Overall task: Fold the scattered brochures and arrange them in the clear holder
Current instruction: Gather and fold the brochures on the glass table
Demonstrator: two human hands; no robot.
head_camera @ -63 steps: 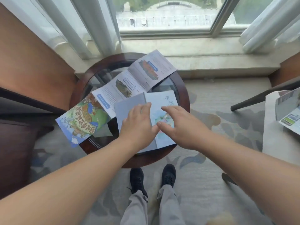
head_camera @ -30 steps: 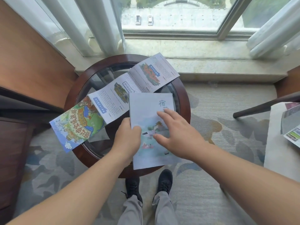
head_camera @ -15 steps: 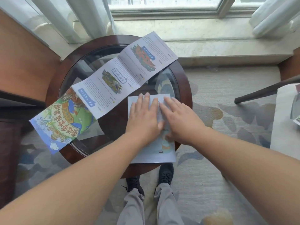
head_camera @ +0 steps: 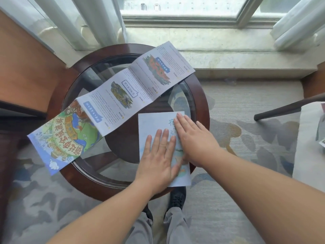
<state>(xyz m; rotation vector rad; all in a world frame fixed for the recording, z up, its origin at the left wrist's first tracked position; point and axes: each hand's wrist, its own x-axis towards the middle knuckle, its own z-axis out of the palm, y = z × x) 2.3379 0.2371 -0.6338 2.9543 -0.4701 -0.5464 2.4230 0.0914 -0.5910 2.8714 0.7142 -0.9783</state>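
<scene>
The left hand (head_camera: 158,155) and right hand (head_camera: 195,140) press flat, fingers straight, on the folded brochure (head_camera: 153,124), which seems to overhang the table's (head_camera: 204,106) near rim and may slip off.

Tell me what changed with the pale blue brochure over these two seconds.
The pale blue brochure was folded shut, left flap over. The left hand let go of its edge, and both it and the right hand now press flat on the cover. The long unfolded brochure and map leaflet stayed put.
</scene>
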